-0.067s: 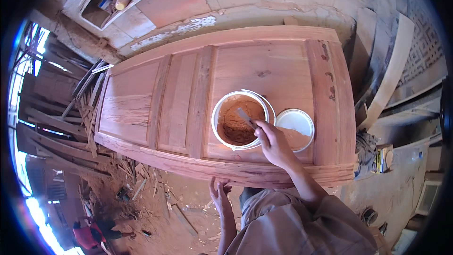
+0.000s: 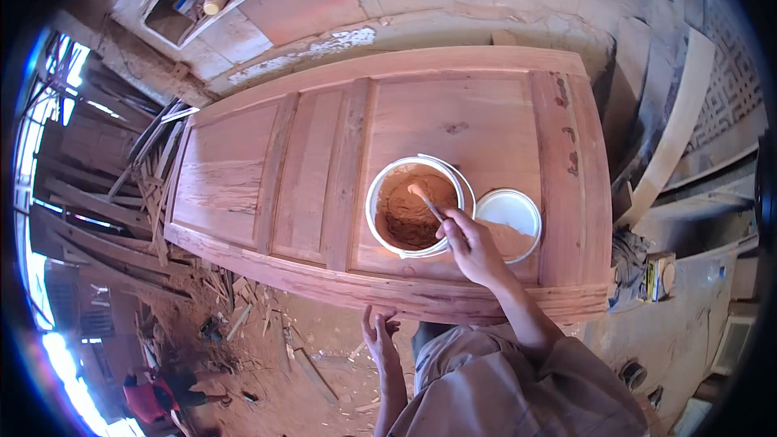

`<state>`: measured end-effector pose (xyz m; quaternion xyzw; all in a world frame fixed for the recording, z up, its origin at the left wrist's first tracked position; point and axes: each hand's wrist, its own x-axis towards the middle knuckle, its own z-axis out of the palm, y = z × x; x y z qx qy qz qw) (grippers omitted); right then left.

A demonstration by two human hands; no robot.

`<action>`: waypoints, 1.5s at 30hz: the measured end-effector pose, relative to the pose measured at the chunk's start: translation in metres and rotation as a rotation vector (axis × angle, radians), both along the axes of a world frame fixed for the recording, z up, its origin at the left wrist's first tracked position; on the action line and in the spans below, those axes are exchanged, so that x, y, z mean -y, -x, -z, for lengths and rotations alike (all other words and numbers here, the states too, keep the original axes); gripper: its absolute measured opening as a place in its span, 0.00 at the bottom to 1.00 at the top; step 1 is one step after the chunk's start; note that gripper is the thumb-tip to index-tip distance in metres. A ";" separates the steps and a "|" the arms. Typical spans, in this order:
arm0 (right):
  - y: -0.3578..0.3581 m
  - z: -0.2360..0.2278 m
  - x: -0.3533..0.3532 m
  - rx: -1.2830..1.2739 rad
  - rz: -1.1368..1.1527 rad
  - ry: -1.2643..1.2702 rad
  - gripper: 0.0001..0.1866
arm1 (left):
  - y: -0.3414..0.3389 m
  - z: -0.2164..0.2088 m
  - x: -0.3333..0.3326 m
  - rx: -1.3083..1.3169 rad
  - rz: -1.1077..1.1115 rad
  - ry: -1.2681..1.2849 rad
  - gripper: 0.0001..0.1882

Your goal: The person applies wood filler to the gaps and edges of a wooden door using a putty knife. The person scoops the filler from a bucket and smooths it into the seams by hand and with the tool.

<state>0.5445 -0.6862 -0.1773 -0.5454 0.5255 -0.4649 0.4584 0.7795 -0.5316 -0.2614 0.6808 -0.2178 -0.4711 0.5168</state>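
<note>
A white bucket (image 2: 371,209) stands on a panelled wooden door (image 2: 453,105) that lies flat. Brown, paste-like filler (image 2: 409,214) fills its inside. My right hand (image 2: 472,247) is closed around the handle of a putty knife (image 2: 429,202), whose tip is over the filler and carries a lump of it. Right beside the bucket lies a round white lid (image 2: 511,209), partly covered with light brown powder or filler. My left hand (image 2: 382,338) hangs by the near edge of the door, its fingers apart and holding nothing.
Dark patches (image 2: 566,133) mark the door's right end rail. Wooden boards (image 2: 672,129) lean at the right, and scrap wood (image 2: 235,307) litters the floor at left. A person in red (image 2: 150,399) is at the lower left. A shelf (image 2: 202,0) with small items is at the back.
The putty knife's blade has turned and now shows a lump of filler on its tip; before, its flat grey face showed. My left hand is nearly unchanged.
</note>
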 end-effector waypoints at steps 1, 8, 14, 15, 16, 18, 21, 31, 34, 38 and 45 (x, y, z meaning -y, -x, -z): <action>0.002 0.001 0.003 0.339 -0.068 -0.324 0.15 | 0.003 0.001 -0.007 -0.016 -0.015 -0.007 0.25; 0.014 0.015 0.017 1.505 -0.318 -0.717 0.14 | 0.013 0.010 -0.039 -0.050 -0.102 -0.044 0.26; -0.003 0.032 -0.005 1.872 -0.523 -0.523 0.19 | 0.003 0.041 -0.082 -0.106 -0.114 -0.110 0.25; -0.005 0.032 -0.010 1.964 -0.561 -0.491 0.19 | -0.002 0.052 -0.092 -0.115 -0.099 -0.091 0.25; -0.005 0.031 -0.016 2.058 -0.582 -0.460 0.19 | -0.008 0.065 -0.102 -0.121 -0.099 -0.131 0.25; -0.003 0.027 -0.029 1.984 -0.577 -0.419 0.19 | -0.021 0.096 -0.125 -0.202 -0.134 -0.252 0.23; 0.005 0.021 -0.051 1.821 -0.609 -0.428 0.20 | -0.044 0.146 -0.164 -0.171 -0.097 -0.365 0.21; 0.048 0.032 -0.196 1.531 -0.412 -0.518 0.23 | -0.090 0.230 -0.276 -0.173 -0.060 -0.493 0.20; 0.074 0.039 -0.245 1.526 -0.291 -0.572 0.24 | -0.086 0.237 -0.310 -0.176 -0.080 -0.473 0.21; 0.120 0.051 -0.298 1.377 -0.057 -0.569 0.22 | -0.076 0.239 -0.352 -0.142 -0.031 -0.534 0.20; 0.161 0.093 -0.300 0.272 0.497 -0.523 0.22 | -0.045 0.228 -0.320 -0.078 -0.172 -0.486 0.18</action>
